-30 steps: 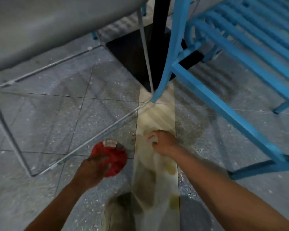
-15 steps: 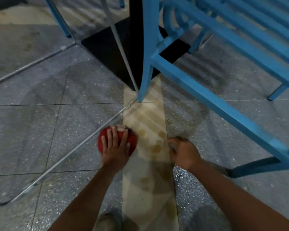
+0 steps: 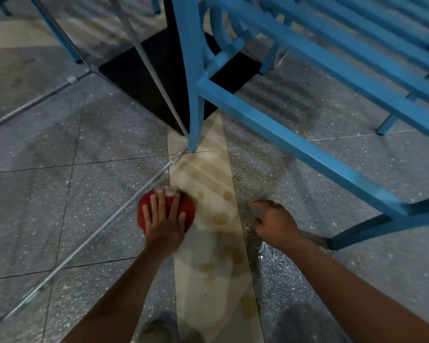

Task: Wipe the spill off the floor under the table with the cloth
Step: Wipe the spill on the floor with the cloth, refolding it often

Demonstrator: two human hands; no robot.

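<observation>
**Cloth pressed flat to the floor beside the spill**

The fingers (image 3: 159,206) of the left hand (image 3: 162,225) are spread apart and laid flat on a red cloth (image 3: 144,206), which is pressed against the floor (image 3: 35,194) just below the centre of the frame. The cloth is bunched into a rounded wad and is seen around the hand on the left, top and right. Its right edge lies at the border of a pale tile strip (image 3: 208,169) that runs from the middle of the frame to the bottom edge.

The right hand (image 3: 275,225) is held to the right of the strip, low over the grey floor, with its fingers loosely curled and nothing held in them; whether the floor is touched cannot be told.

The spill (image 3: 221,217) is seen as yellowish patches on the pale strip, between the two hands and further down toward the bottom of the frame. A wet sheen is visible on the grey tile below the right hand.

A thin metal rail (image 3: 84,246) lies diagonally on the floor, passing just left of the cloth. A blue chair frame (image 3: 282,134) fills the upper right, one leg planted at the top of the strip. A black desk base (image 3: 139,78) is seen behind it at upper centre.
</observation>
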